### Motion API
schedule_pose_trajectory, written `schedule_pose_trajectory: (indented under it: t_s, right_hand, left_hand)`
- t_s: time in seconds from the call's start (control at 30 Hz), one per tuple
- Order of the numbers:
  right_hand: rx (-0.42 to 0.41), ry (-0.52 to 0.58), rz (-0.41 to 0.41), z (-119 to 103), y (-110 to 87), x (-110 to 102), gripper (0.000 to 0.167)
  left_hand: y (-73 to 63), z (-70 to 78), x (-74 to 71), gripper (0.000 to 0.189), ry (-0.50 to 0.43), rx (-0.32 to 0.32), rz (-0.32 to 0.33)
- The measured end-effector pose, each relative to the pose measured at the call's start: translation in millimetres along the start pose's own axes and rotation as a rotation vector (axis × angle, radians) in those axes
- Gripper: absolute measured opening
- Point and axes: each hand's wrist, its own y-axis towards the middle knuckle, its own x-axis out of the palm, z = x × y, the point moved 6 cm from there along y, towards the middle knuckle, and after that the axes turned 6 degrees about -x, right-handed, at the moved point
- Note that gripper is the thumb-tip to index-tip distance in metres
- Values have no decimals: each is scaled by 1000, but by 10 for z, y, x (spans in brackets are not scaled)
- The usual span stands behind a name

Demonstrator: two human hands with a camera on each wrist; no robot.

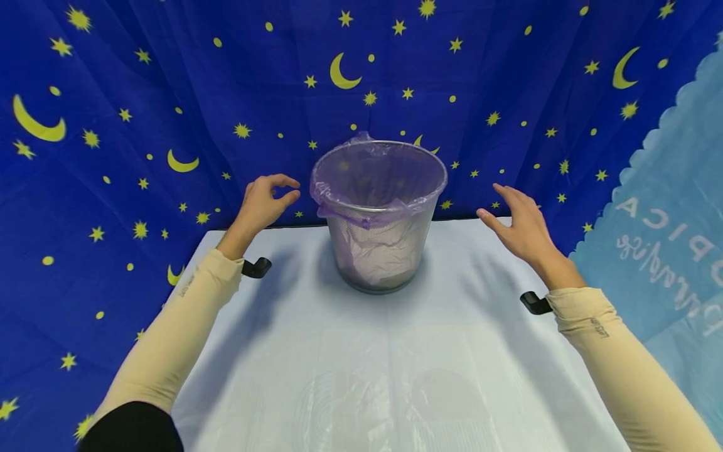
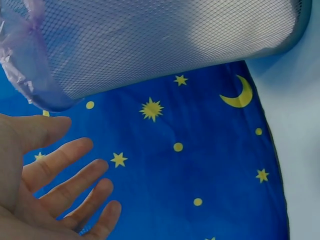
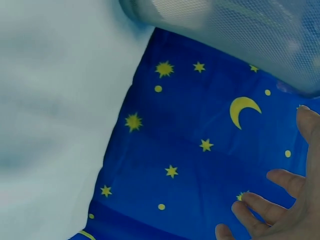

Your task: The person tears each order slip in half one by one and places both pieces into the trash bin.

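Note:
A silver wire-mesh wastebasket (image 1: 378, 251) stands upright on the table in the head view. Its purple plastic bag (image 1: 369, 216) lines the inside and folds over the rim, hanging a little way down the outside. To the left of the rim is my left hand (image 1: 264, 202), apart from it, fingers relaxed and holding nothing. My right hand (image 1: 521, 223) hovers off the basket's right side, thumb and fingers spread with nothing between them. In the left wrist view the bag's folded edge (image 2: 30, 75) lies just above the thumb. The right wrist view shows the mesh side (image 3: 240, 30) beyond the fingertips.
A white covered table (image 1: 361, 376) spreads below both forearms. Behind it hangs a dark blue cloth (image 1: 271, 81) with yellow moons and stars, close to the basket's back. A light blue cloth (image 1: 666, 207) with lettering hangs at the right.

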Motion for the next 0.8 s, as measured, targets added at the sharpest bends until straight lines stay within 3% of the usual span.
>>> schedule_pose_trajectory:
  t_s: [0.17,0.43,0.8]
  right_hand:
    - [3,0,-22,43,-43,68,85]
    - [16,-11,-30,116,-93,168,85]
    - [-15,3,-13,254,-249,375,83]
  left_hand:
    - [-37,-77,94,29,-5,-24,-22]
    - [-65,-110,225,29,-3,0,-30]
    - [-187,-310,442,29,2,-12,-59]
